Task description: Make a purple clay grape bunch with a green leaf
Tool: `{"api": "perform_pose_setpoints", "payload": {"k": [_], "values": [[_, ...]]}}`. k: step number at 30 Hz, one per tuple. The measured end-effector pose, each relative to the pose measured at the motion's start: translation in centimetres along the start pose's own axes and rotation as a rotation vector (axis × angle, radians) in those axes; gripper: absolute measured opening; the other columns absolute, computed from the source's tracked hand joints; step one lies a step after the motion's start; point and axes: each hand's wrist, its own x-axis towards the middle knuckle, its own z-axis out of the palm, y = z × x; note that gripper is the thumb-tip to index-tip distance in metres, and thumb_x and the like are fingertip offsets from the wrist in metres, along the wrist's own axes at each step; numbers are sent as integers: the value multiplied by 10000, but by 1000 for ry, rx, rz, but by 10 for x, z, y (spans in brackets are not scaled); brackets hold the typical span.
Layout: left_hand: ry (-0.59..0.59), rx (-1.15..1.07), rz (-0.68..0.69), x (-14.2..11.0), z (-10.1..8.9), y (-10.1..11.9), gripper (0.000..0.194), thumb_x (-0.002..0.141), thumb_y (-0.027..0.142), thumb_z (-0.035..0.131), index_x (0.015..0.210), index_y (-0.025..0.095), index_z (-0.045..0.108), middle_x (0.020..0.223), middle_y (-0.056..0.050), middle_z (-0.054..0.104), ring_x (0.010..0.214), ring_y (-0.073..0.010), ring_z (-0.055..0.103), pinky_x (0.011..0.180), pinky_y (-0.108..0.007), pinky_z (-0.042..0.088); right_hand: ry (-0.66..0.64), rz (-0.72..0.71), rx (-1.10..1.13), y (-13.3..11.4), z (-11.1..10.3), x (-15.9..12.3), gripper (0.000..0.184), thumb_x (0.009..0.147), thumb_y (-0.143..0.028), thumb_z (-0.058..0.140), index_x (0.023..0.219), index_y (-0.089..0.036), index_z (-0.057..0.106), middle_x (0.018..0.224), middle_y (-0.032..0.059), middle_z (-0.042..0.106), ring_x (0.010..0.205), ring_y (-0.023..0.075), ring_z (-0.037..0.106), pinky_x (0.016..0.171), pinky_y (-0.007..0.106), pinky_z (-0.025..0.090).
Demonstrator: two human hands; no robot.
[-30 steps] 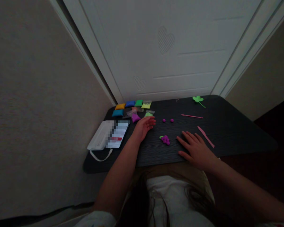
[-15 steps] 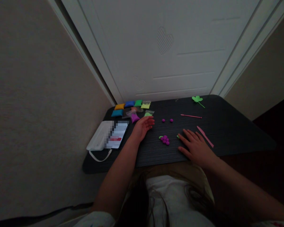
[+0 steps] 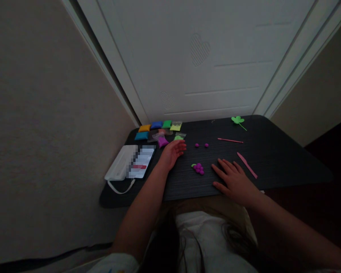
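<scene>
My left hand (image 3: pixel 172 155) rests on its side on the dark table, fingers loosely stretched and apart, holding nothing. Just beyond its fingertips lies a bag of light green clay (image 3: pixel 179 137). My right hand (image 3: pixel 231 176) lies palm down with its fingers spread; the index fingertip presses on the tabletop. Between the two hands sits a small cluster of purple clay balls (image 3: pixel 198 168), like a bunch of grapes, with a green clay leaf (image 3: pixel 193 165) at its left end. Two loose purple balls (image 3: pixel 197 145) are farther back. Whatever is beneath my right fingers is hidden.
Several bags of coloured clay (image 3: pixel 156 124) lie at the back left. A white power bank (image 3: pixel 121 163) with a cable is beside a lit phone (image 3: pixel 143 161). On the right are a pink stick tool (image 3: pixel 230 140), a pink plastic knife (image 3: pixel 246 165) and a green clover shape (image 3: pixel 238 120).
My right index finger has shifted slightly left, and the small green piece that showed at its tip is out of sight. My left hand has stayed in place.
</scene>
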Motion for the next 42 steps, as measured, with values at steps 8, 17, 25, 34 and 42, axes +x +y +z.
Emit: {"api": "perform_pose_setpoints", "payload": {"k": [8,17,25,34,42], "values": [[-11,-21,5,0,-1,0,218,690,323,553,818,169,638,747,-31,643,688,-128,585,609,-248,416,23,67,10,6,2,1,541,830,-512,311,1283,-221,363,1367,114,327,1246,280,286,978,496,225],[-17,-25,11,-1,-1,0,225,688,331,560,830,172,631,746,-25,641,688,-126,586,621,-248,413,154,172,131,7,7,18,440,813,-469,392,1093,-163,539,1183,131,521,1112,282,450,924,474,326],[-70,79,37,-4,2,0,268,700,369,567,868,172,633,797,-38,640,725,-130,579,641,-249,402,279,157,361,0,-4,37,174,813,-293,457,904,-202,574,1001,63,609,932,205,561,832,345,426],[-174,177,34,-9,10,-5,319,705,376,576,925,152,634,921,-86,640,813,-171,580,689,-280,407,248,25,537,-25,-33,107,182,810,-288,469,938,-207,571,916,31,636,860,174,573,775,285,420],[-74,141,55,-1,2,-7,294,698,378,578,897,167,630,831,-48,633,730,-129,577,640,-245,405,-185,50,570,17,-16,103,221,772,-378,500,805,-202,631,775,24,655,702,165,590,607,249,401]]}}
